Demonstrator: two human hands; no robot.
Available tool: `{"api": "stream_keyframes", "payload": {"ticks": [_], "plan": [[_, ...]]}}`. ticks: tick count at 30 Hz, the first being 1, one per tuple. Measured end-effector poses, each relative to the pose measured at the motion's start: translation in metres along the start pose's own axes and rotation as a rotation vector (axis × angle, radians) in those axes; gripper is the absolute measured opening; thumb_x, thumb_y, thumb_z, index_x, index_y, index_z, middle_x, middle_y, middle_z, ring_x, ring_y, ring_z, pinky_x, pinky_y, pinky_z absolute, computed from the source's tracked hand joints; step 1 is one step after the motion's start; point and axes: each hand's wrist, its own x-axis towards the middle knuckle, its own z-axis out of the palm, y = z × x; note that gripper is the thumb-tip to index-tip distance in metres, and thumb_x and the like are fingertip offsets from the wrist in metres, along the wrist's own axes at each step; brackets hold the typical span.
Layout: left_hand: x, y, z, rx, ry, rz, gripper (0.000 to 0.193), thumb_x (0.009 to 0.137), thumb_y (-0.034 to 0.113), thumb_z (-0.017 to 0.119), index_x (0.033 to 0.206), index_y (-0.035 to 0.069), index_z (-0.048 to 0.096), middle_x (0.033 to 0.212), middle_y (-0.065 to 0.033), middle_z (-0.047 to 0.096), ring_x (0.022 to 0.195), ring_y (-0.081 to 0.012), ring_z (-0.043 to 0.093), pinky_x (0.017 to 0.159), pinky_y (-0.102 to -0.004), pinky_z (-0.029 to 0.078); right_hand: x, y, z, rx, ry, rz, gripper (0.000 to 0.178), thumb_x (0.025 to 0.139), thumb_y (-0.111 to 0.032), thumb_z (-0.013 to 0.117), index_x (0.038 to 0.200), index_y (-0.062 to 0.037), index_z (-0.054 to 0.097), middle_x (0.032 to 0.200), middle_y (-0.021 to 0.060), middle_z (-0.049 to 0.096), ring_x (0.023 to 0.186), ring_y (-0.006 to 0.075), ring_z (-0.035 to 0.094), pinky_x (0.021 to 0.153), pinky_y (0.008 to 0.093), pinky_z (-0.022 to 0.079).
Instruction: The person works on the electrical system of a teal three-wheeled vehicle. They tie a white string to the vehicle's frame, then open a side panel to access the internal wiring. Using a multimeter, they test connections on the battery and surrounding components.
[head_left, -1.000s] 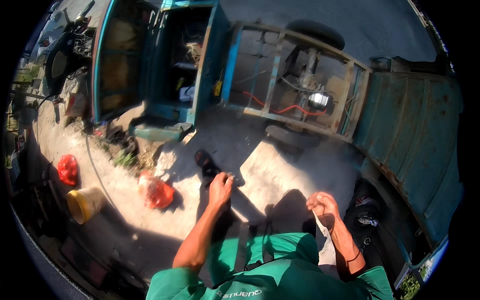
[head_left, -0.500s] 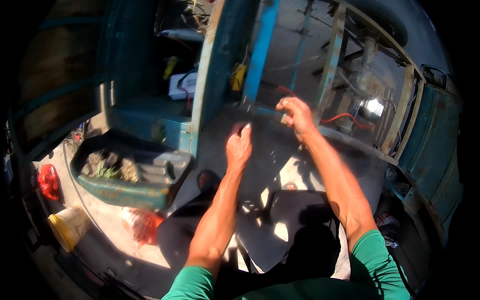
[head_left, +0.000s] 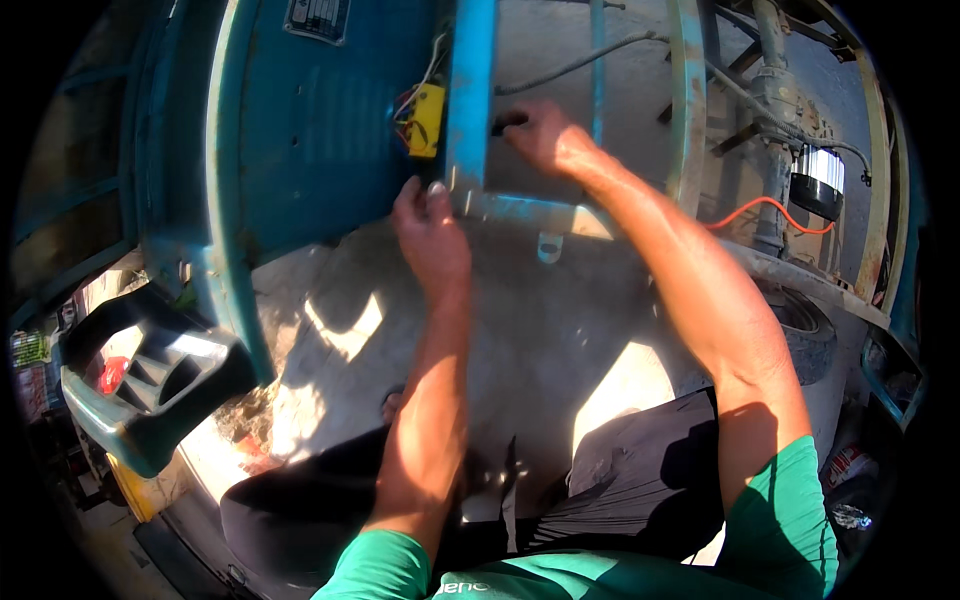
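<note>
My left hand [head_left: 432, 225] is raised just below a yellow box-shaped part [head_left: 426, 120] with thin wires on its left side. Its thumb and fingers are bent closely together, and what they hold, if anything, is lost in shadow. On the other side of a blue upright bar [head_left: 468, 100], my right hand [head_left: 545, 138] has its fingers closed. A small dark piece shows at its fingertips, too dim to name. A grey sheathed cable [head_left: 580, 70] runs above that hand.
A blue panel [head_left: 320, 150] stands at left, beside a dark green plastic housing [head_left: 150, 385]. A crossbar with a tab [head_left: 549, 247] lies below my hands. Farther right are a frame post [head_left: 687, 110], an orange-red cable [head_left: 770, 203] and a tyre [head_left: 805, 330].
My view has shifted closer to the blue frame. Both hands have moved up and forward, the left to beneath the yellow part and the right beside the upright bar.
</note>
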Motion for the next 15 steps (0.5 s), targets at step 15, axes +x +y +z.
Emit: {"api": "stream_keyframes", "payload": {"ticks": [15], "plan": [[0.01,0.011,0.005,-0.011,-0.041,-0.05,0.061,0.095,0.035,0.059,0.14,-0.003,0.044,0.135,-0.0173,0.054,0.122,-0.0264,0.052,0.104,-0.0368,0.037,-0.01,0.013,-0.004,-0.077,0.128,0.158,0.036,0.081,-0.023,0.061,0.114,-0.0113,0.069,0.112,0.0197,0.068,0.109,0.0369,0.063,0.092,0.0442,0.051]]}}
